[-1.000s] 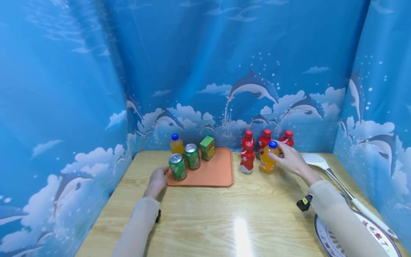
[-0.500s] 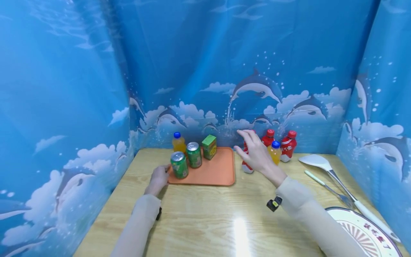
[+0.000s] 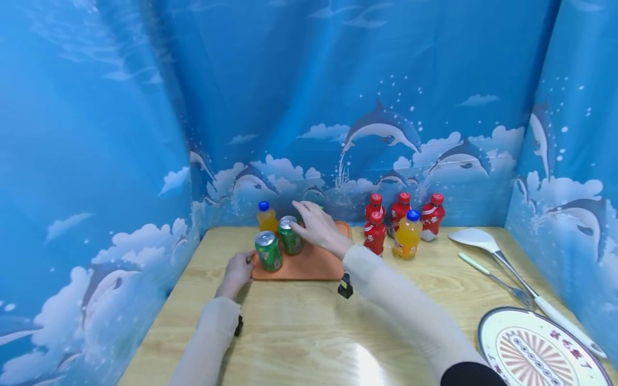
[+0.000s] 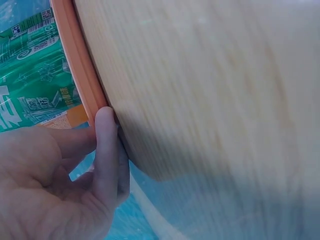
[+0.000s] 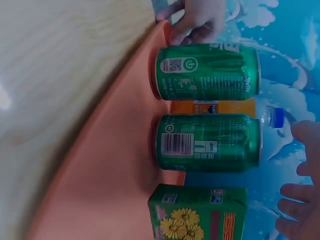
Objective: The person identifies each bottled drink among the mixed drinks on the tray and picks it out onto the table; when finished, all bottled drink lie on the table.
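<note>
My left hand (image 3: pixel 237 273) pinches the left rim of the orange tray (image 3: pixel 314 268); the left wrist view shows the thumb and a finger on the tray's edge. My right hand (image 3: pixel 318 228) hovers over the tray with loosely extended fingers, holding nothing. On the tray stand two green Sprite cans, one nearer (image 3: pixel 268 252) and one farther (image 3: pixel 291 241). An orange soda bottle (image 3: pixel 266 217) with a blue cap stands behind them. A green drink carton (image 5: pixel 187 225) with yellow flowers shows beside the cans in the right wrist view; my right hand mostly hides it in the head view.
Several red bottles (image 3: pixel 374 234) stand right of the tray, with another orange soda bottle (image 3: pixel 407 236) in front of them. Farther right lie a white-headed spatula (image 3: pixel 475 238), a fork (image 3: pixel 497 279) and a patterned plate (image 3: pixel 531 354). A blue dolphin curtain (image 3: pixel 338 80) borders the table.
My right hand has left the orange soda bottle on the right, passed in front of the red bottles and come left over the tray. My left hand stays at the tray rim.
</note>
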### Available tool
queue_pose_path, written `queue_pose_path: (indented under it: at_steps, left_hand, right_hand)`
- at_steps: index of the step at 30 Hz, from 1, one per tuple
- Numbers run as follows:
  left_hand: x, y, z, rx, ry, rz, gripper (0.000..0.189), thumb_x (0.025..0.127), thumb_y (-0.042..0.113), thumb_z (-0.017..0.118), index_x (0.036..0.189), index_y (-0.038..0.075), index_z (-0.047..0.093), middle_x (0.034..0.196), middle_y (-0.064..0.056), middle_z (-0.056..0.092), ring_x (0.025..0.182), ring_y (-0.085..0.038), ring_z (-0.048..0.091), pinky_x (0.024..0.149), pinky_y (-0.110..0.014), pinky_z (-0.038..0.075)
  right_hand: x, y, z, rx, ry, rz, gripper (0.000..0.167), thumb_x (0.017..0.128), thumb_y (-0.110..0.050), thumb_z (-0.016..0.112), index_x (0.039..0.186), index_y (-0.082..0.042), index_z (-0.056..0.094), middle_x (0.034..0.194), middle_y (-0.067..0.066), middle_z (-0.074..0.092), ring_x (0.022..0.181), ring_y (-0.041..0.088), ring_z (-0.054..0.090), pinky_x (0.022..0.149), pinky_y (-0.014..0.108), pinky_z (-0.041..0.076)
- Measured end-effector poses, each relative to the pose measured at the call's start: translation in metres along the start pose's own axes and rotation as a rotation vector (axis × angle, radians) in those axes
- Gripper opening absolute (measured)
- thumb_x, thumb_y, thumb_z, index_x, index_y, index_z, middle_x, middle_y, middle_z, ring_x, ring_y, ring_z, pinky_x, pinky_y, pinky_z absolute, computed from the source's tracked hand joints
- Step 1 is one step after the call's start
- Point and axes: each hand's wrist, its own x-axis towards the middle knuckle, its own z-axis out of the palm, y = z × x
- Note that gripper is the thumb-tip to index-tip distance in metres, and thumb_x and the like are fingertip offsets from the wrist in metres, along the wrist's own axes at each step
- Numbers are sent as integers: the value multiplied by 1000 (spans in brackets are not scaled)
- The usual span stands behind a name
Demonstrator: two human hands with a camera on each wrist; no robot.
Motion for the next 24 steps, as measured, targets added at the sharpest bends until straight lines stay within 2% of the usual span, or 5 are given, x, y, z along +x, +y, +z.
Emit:
queue_pose_path:
  at_steps: [5,10,15,18,24]
  left_hand:
    - [1,-1,1,-1,4,-4,52,104,1,51,156,3,49,143,-34,60,57,-10,62,54,-25,59]
    - [-1,0,0,4,-8,-15,53,104,0,50,157,5,48,148,-31,57,65,-12,65,58,-25,60]
    - [-5,3,-3,-5,2,-21,52,104,1,51,156,5,48,143,-32,60,65,-11,64,57,-24,60]
    - [-4,4,-3,2,4,-12,52,104,2,52,156,4,48,138,-33,62,61,-10,63,56,-24,60]
    - [-4,5,0,17,-5,-7,51,105,3,53,156,4,48,138,-34,62,56,-9,62,55,-24,59]
  right_hand:
    - [27,-9,12,-41,-51,22,70,106,-51,57,165,-20,36,165,12,45,153,32,43,124,54,43]
    - [46,-13,25,-113,-107,28,75,105,-60,53,167,-24,32,166,11,44,155,33,40,130,51,35]
    - [59,-16,35,-144,-125,58,79,102,-65,53,167,-28,30,166,11,43,155,34,38,133,57,26]
    - [64,-17,40,-175,-127,91,80,100,-69,54,167,-32,31,166,9,43,155,34,38,132,59,27]
    - [69,-24,48,-198,-175,159,82,97,-73,57,166,-39,29,168,8,41,154,38,37,131,62,27]
